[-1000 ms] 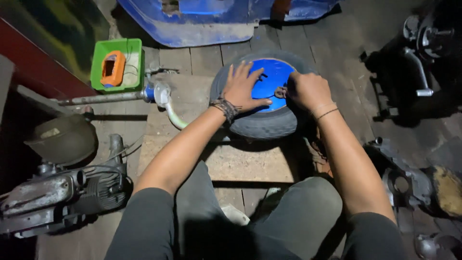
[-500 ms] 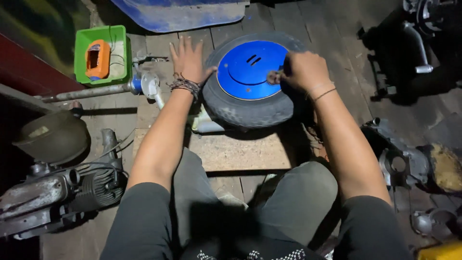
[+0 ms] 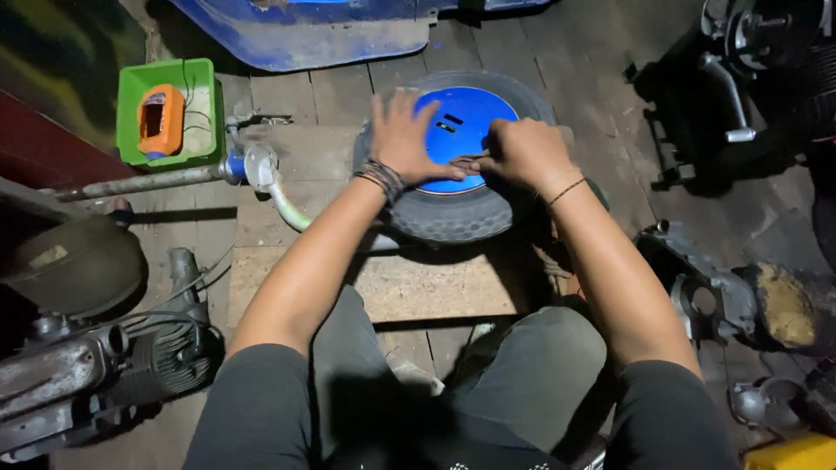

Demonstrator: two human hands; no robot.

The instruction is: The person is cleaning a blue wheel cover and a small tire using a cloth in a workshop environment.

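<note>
A small black tyre [image 3: 453, 213] with a blue rim disc [image 3: 466, 117] lies flat on a wooden board [image 3: 418, 283] in front of me. My left hand [image 3: 402, 139] rests flat on the left part of the blue disc, fingers spread. My right hand [image 3: 521, 152] is closed around a thin dark tool [image 3: 466, 158] whose tip points left across the lower part of the disc. What the tip touches is hidden between my hands.
A green tray [image 3: 131, 87] holding an orange device [image 3: 161, 120] sits far left. A metal pipe with a white hose [image 3: 283, 204] lies left of the tyre. Engine parts [image 3: 96, 365] crowd the near left, metal parts [image 3: 740, 296] the right, a blue panel [image 3: 296, 35] beyond.
My left hand went off the tyre to the left, then came back onto the blue disc. My right hand stayed at the disc's right side with the tool. The view shifted.
</note>
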